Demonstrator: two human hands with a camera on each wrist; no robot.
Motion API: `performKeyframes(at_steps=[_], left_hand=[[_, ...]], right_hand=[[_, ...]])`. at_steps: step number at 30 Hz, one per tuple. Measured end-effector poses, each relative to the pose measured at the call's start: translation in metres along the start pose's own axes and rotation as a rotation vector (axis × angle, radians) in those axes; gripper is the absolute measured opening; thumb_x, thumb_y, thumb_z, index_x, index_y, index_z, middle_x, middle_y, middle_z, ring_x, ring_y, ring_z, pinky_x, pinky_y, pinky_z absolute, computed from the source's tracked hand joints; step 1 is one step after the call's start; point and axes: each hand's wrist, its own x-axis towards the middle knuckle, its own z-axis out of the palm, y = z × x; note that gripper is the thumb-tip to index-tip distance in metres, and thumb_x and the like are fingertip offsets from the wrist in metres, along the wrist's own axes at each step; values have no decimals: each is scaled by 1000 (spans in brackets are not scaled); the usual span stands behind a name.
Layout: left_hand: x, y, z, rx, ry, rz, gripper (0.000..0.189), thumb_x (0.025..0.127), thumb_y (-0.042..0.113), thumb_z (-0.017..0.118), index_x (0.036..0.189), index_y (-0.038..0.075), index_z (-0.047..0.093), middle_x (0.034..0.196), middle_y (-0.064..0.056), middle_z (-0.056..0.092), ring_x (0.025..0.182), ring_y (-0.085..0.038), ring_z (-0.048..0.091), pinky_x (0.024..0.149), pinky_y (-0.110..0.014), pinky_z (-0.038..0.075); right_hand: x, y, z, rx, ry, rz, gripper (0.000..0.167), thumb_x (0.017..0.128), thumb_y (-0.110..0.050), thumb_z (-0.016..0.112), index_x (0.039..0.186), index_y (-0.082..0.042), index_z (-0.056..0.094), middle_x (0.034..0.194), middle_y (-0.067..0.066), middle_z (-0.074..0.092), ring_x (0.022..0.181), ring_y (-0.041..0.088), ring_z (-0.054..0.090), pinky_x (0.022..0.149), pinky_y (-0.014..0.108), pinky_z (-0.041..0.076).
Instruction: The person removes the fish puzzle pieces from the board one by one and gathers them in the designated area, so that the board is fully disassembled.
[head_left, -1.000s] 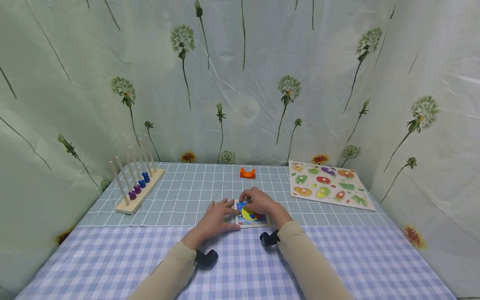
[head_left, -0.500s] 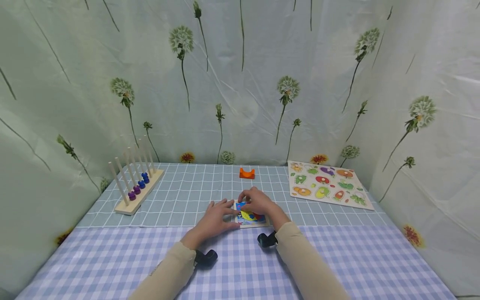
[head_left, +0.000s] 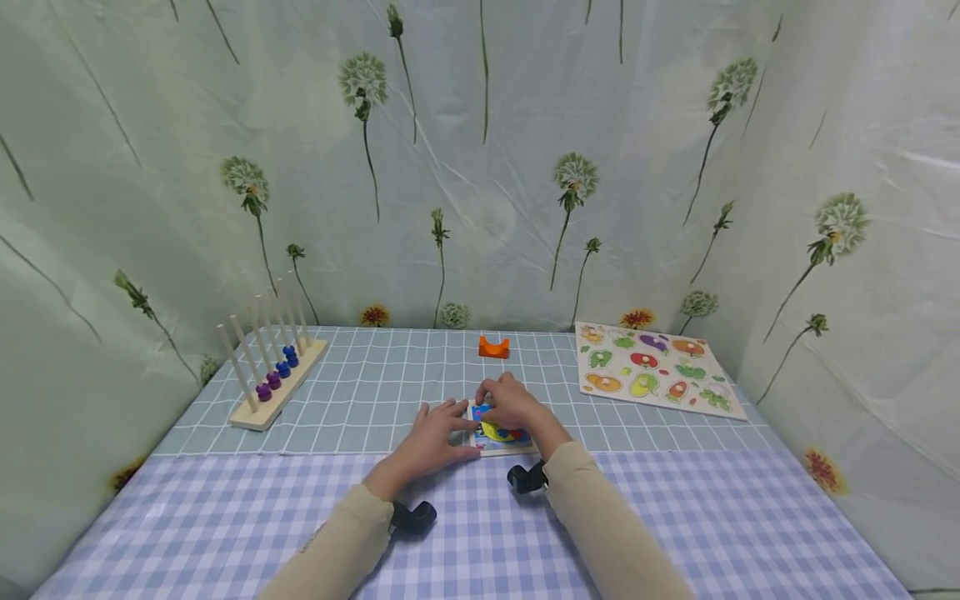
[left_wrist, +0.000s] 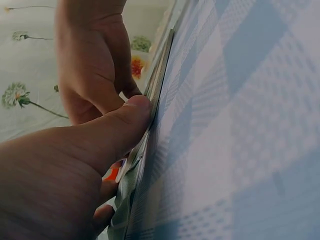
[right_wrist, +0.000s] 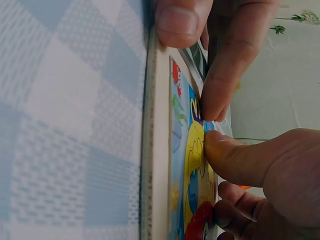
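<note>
A small wooden picture puzzle (head_left: 510, 443) lies on the table between the hands, with a yellow figure on a blue ground. My left hand (head_left: 431, 439) rests at its left side, fingers spread. In the right wrist view its thumb presses the pale wooden border (right_wrist: 159, 150) and its index fingertip touches the picture. My right hand (head_left: 517, 406) arches over the upper part of the puzzle, fingers curled. Its thumb lies on a yellow puzzle piece (right_wrist: 195, 145), next to the left index fingertip. The right hand covers part of the picture in the head view.
An orange arch-shaped block (head_left: 493, 350) stands behind the puzzle. At the left is a wooden peg stand (head_left: 273, 400) with purple and blue bear-shaped pieces. A vegetable puzzle board (head_left: 652, 371) lies at the back right. A floral curtain (head_left: 495, 167) hangs behind.
The right wrist and forearm have shifted slightly left, while the right fingertips stay at the same part of the puzzle. The left hand has kept its place.
</note>
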Motion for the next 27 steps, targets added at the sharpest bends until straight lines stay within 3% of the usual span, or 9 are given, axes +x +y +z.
performKeyframes(at_steps=[13, 21, 27], left_hand=[[-1, 2, -2, -24, 3, 1, 49, 84, 40, 79, 125, 13, 71, 152, -17, 49, 147, -41, 36, 115, -76, 10], [0, 1, -2, -20, 11, 18, 49, 84, 40, 79, 124, 13, 72, 151, -18, 49, 146, -42, 37, 115, -76, 12], [-1, 0, 0, -9, 18, 24, 49, 84, 42, 78, 123, 14, 72, 151, -17, 50, 146, -42, 38, 114, -76, 13]], right_hand=[[-3, 1, 3, 61, 40, 9, 19, 91, -15, 72, 106, -20, 60, 116, 13, 49, 102, 28, 52, 96, 48, 51], [-7, 9, 9, 80, 150, -102, 23, 89, -12, 72, 104, -19, 57, 101, 9, 52, 86, 21, 51, 75, 36, 47], [-9, 13, 14, 214, 157, -109, 22, 89, -9, 70, 106, -17, 58, 93, 4, 61, 82, 18, 54, 75, 34, 45]])
